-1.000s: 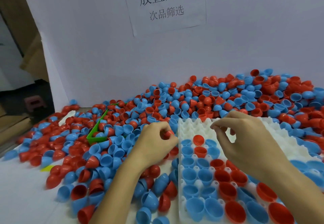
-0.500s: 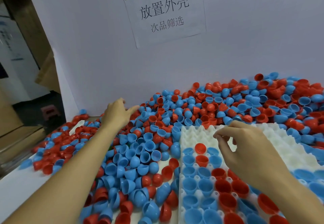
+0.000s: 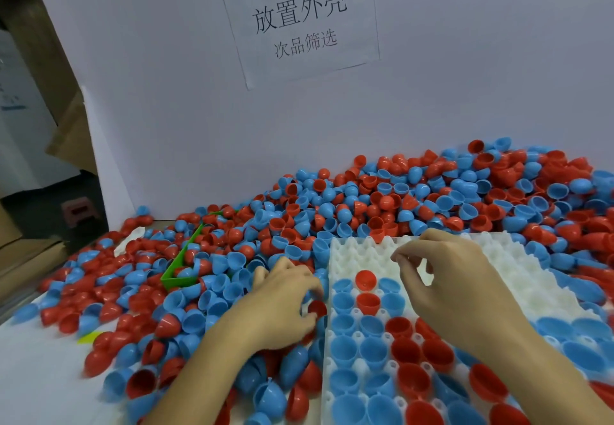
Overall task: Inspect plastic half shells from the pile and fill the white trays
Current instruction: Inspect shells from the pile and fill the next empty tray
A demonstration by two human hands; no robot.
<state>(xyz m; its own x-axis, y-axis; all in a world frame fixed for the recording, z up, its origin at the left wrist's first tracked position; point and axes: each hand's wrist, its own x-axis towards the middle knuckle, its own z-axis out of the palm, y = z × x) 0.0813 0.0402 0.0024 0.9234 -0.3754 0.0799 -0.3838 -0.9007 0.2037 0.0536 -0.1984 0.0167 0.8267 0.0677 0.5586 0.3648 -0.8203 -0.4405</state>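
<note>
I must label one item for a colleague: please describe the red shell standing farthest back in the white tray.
Find the white tray in front of the pile of shells. In its left part, filled cups run back toward the wall; the red shell sits alone at the far end. Blue shells flank it, and only bare white cups lie behind it.

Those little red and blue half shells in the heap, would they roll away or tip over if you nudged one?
Probably yes. The half shells are rounded domes lying at every angle in the pile, so a nudged one would likely rock or roll. They look thin and hollow, so likely light. In the white tray they sit open side up in cups, which should steady them.
</note>
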